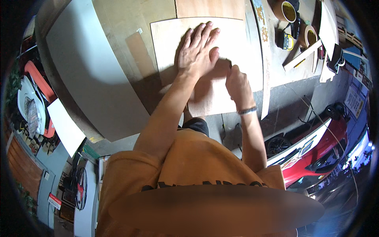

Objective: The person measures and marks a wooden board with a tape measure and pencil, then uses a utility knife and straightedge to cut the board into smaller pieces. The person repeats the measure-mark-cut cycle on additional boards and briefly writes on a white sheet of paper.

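Observation:
A pale sheet of thin wood board (167, 43) lies on the worktable in front of me. My left hand (197, 53) rests flat on it, fingers stretched and pointing away, thumb apart. To its right, my right hand (239, 87) is closed in a fist near the board's right part. A small dark end of something (230, 63) pokes out past the thumb; the rest is hidden in the fist, so its kind does not show. A dark band circles my right wrist. Shadows from both hands fall across the board.
A large white panel (94, 75) lies to the left. Along the right runs a long pale strip (266, 71). Beyond it are a tape measure (288, 41), a tape roll (286, 12) and a wood strip (302, 56). A red car (323, 156) stands past the table's right side.

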A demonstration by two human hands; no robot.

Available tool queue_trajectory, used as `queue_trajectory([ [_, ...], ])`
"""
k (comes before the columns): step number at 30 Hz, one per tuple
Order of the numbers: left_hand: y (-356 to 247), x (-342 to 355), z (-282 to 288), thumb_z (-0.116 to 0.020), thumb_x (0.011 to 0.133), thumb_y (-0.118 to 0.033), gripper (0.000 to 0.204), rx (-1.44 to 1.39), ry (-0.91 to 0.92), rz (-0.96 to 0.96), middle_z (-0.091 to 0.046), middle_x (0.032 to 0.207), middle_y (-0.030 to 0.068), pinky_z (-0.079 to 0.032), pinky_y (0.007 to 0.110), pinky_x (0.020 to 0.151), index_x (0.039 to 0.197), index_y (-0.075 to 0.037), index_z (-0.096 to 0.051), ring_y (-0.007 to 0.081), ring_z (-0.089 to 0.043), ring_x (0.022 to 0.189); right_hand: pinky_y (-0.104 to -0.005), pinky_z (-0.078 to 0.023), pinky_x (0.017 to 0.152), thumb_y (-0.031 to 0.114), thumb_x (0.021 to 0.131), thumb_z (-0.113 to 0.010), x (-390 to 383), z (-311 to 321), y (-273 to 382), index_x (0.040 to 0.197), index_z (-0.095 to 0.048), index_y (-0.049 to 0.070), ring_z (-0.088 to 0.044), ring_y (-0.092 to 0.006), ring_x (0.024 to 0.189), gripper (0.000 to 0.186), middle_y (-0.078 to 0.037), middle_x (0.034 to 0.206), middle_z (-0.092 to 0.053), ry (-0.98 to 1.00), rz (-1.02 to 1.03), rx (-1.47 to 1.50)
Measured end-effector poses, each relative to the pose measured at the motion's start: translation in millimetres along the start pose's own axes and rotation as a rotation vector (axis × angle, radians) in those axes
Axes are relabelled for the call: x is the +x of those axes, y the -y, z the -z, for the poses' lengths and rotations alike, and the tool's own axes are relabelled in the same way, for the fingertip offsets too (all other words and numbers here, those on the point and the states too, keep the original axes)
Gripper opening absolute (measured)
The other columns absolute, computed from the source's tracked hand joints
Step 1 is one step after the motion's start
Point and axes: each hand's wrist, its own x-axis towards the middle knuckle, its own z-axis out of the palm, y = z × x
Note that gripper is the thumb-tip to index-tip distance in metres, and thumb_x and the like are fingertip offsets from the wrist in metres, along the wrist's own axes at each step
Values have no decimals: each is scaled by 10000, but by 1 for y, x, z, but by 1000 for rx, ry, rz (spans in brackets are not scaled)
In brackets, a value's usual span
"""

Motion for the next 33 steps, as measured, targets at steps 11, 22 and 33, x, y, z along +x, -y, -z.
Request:
queue_trajectory([
  [11,4,2,9,-449,1033,-484,637,-43,28,-32,-272,1671,73,-196,471,1261,1598,-206,-345,244,-288,1519,-542,-504,481,236,1061,-497,-36,33,-9,996,-529,18,-668,-478,653,229,-298,672,-636,109,-65,68],
  [22,7,0,5,-552,992,-478,568,-154,-18,-57,-214,1688,73,-165,475,1275,1417,-104,-601,234,-205,1548,-496,-578,613,205,1053,-446,119,0,18,972,-595,-23,-690,-434,642,285,-285,724,-675,-203,9,48],
  [33,8,1,5,-569,978,-456,551,-155,5,-59,-274,1665,80,-180,485,1266,1442,-161,-576,262,-230,1536,-528,-589,705,151,1010,-460,117,7,24,966,-618,-14,-708,-472,801,233,-290,817,-700,-178,10,-4],
])
